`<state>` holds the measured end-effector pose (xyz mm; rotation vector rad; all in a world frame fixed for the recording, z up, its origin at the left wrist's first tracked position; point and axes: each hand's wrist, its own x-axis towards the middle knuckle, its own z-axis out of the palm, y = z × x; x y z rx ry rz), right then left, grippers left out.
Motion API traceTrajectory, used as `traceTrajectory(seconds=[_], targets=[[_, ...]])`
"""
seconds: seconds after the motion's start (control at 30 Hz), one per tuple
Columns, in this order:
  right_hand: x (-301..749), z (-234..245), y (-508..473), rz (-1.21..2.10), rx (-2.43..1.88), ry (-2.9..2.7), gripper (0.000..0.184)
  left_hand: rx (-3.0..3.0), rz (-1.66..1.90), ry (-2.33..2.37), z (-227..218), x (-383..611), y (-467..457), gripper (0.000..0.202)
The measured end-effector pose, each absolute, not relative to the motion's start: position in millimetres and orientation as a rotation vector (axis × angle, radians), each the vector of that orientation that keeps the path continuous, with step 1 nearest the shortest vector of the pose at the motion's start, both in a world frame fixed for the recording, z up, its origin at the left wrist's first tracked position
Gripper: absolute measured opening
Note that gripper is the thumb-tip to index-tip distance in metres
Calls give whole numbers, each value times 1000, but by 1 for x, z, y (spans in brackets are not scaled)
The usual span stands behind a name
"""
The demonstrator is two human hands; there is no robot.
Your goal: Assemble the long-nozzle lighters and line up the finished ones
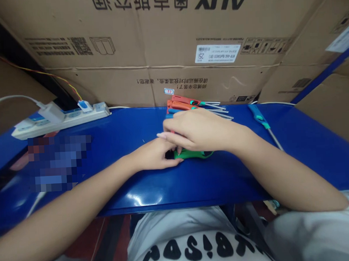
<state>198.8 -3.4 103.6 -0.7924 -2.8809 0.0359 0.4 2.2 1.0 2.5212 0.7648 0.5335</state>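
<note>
Pinching the green lighter [193,154] between thumb and fingers of the left grip [154,154], down at the bench [142,194], probably to steady it. Arching the right grip [202,130] over it; cannot tell whether holding anything. Well right of that grip, a teal lighter [259,117], apart. Just beyond the grips, a red lighter [182,99] beside an orange lighter [179,105], aimed alike, perhaps for tidiness. Behind, cardboard [164,45].
</note>
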Motion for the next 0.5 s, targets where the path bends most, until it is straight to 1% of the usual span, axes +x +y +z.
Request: traceTrajectory(seconds=[0.03, 0.13, 0.2, 0.23, 0.33, 0.43, 0.5], targets=[[198, 103, -3, 11, -789, -2894, 35, 2514, 524, 772, 1, 1, 2, 23], [199, 102, -2, 91, -727, -2892, 27, 2494, 525, 743, 1, 1, 3, 21], [200, 101, -2, 156, -700, -2852, 35, 2482, 547, 719, 0, 0, 3, 19], [201, 101, -2, 164, -703, -2840, 35, 2478, 554, 713, 0, 1, 3, 19], [202, 102, -2, 140, -750, -2869, 27, 2473, 558, 732, 1, 1, 3, 17], [201, 102, -2, 190, -720, -2883, 25, 2471, 555, 748, 0, 1, 3, 19], [201, 103, -3, 257, -645, -2869, 26, 2474, 563, 742, -1, 0, 4, 20]])
